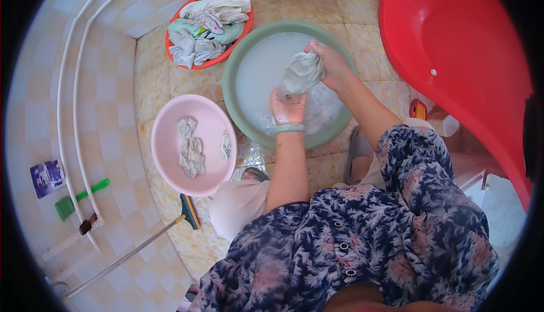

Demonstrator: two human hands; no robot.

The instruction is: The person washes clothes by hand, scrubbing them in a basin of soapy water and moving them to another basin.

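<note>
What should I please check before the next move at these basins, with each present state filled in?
1. Right hand holding the pale cloth: ok.
2. Left hand gripping the cloth's lower end: cannot tell; it is close underneath.
3. Green basin holding water: ok, cloudy.
4. Pink basin with free room: ok, just small cloths inside.
5. Orange basin with free room: not ok, heaped with laundry.
</note>
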